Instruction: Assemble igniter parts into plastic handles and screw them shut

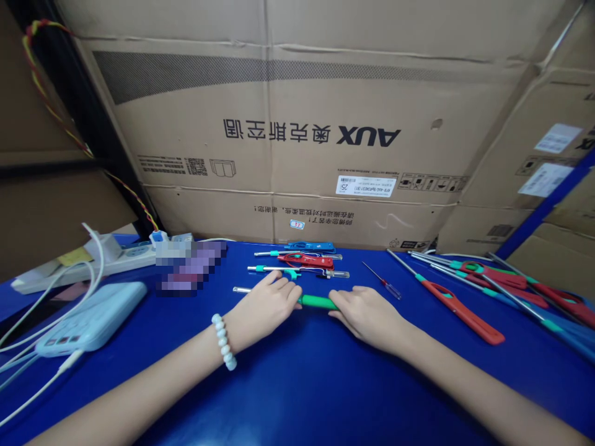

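Green lighter (319, 302): head view; spans the gap between both hands above the blue table (288, 390), its metal tube (240, 290) projecting past the left hand.
Left hand (274, 303): grasping the tube side of the green lighter, probably to steady it.
Right hand (365, 313): grasping the opposite end, apparently keeping the body level.
Grip detail: exact contact cannot be confirmed; the hands cover both ends.
Rear rows: blue lighter (320, 247) and red lighter (320, 261) lie roughly parallel, presumably for orderly access.
Screwdriver (390, 287): lies beyond the right hand, presumably for easy reach.
Orange lighter (465, 314): lies right, likely preserving working room.
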Demonstrator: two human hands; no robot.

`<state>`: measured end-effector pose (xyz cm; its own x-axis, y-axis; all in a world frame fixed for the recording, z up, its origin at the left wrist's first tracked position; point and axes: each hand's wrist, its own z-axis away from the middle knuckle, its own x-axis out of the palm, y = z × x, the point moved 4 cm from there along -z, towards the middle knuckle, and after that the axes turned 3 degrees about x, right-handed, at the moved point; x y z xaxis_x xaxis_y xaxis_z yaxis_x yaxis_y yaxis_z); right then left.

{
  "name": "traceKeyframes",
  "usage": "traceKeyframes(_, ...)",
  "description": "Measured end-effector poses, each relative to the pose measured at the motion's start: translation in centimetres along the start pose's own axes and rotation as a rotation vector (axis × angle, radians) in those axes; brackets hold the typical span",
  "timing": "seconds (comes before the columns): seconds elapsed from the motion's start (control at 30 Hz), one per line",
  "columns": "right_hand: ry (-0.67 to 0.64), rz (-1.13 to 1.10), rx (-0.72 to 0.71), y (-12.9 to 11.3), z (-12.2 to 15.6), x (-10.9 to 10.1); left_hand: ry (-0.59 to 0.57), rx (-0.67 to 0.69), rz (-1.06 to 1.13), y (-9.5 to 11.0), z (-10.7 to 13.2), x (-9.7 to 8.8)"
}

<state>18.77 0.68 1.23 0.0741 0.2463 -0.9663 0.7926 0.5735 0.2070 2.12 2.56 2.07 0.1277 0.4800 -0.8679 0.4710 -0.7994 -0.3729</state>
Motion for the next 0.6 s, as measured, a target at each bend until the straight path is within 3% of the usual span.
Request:
traceKeyframes(0.27, 0.009, 0.007, -0.002, -0.2, 0.5, -0.8, 0.098, 0.002, 0.017, 0.4, 0.0, -1.2)
traceKeyframes(0.6, 0.044, 0.081, -0.019, -1.0, 0.5, -0.4, 0.062, -0.008, 0.126, 0.9, 0.2, 0.0)
